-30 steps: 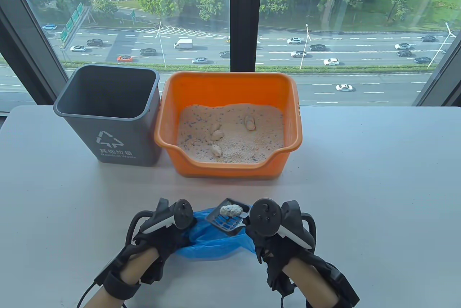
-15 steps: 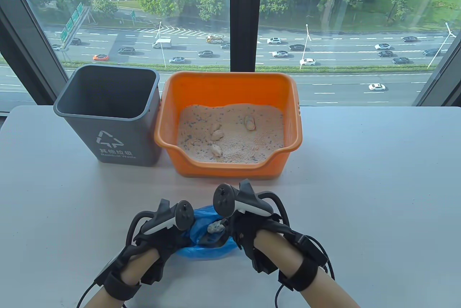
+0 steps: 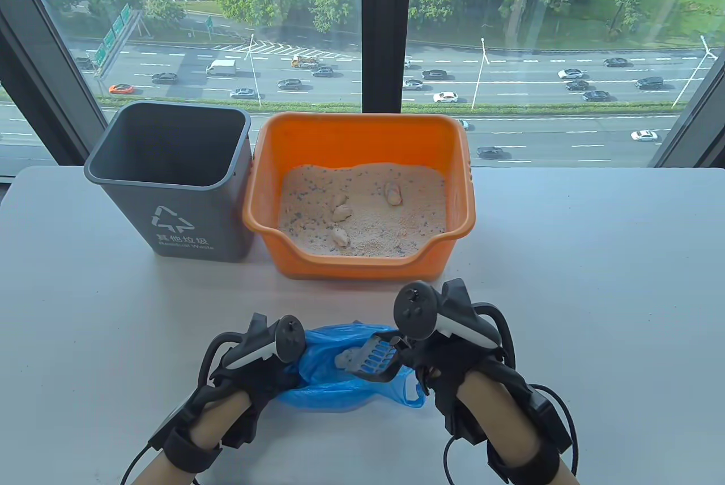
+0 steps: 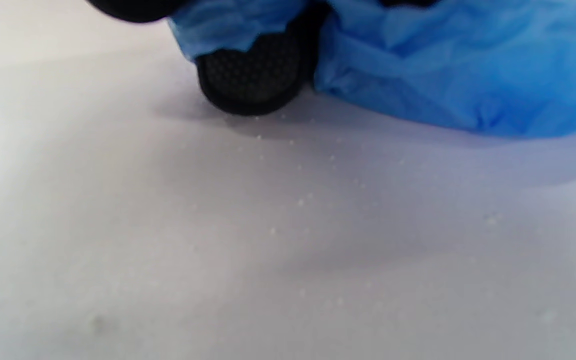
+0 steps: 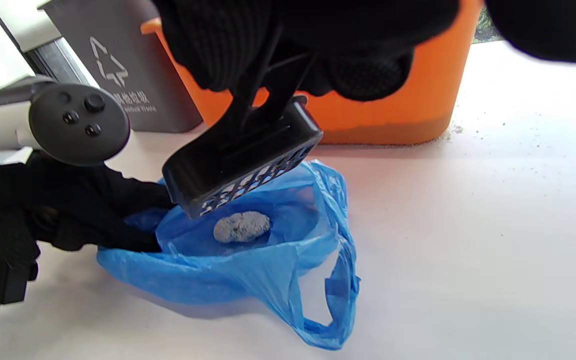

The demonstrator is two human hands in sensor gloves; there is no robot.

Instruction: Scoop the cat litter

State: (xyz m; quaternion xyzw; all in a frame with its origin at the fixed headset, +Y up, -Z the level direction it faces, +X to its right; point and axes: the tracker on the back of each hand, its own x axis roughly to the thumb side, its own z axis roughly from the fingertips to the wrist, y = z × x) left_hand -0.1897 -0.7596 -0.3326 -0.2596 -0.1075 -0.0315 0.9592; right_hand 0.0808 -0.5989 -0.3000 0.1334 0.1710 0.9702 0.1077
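An orange litter box (image 3: 362, 133) holds pale litter with three clumps (image 3: 340, 235). My right hand (image 3: 430, 360) grips a black slotted scoop (image 3: 376, 359), tipped over an open blue plastic bag (image 3: 340, 388); the scoop also shows in the right wrist view (image 5: 240, 160). A grey clump (image 5: 242, 226) lies inside the bag (image 5: 248, 270). My left hand (image 3: 266, 366) holds the bag's left edge open; in the left wrist view a fingertip (image 4: 253, 80) pinches the blue film (image 4: 458, 75).
A grey waste bin (image 3: 170, 173) stands left of the litter box at the back of the white table (image 3: 566, 309). Litter grains are scattered on the table near the box (image 5: 498, 130). A window runs behind the table.
The right hand tipped the scoop over the bag, the clump dropped in, and the hand has drawn back to the right with the empty scoop. The left hand has not moved.
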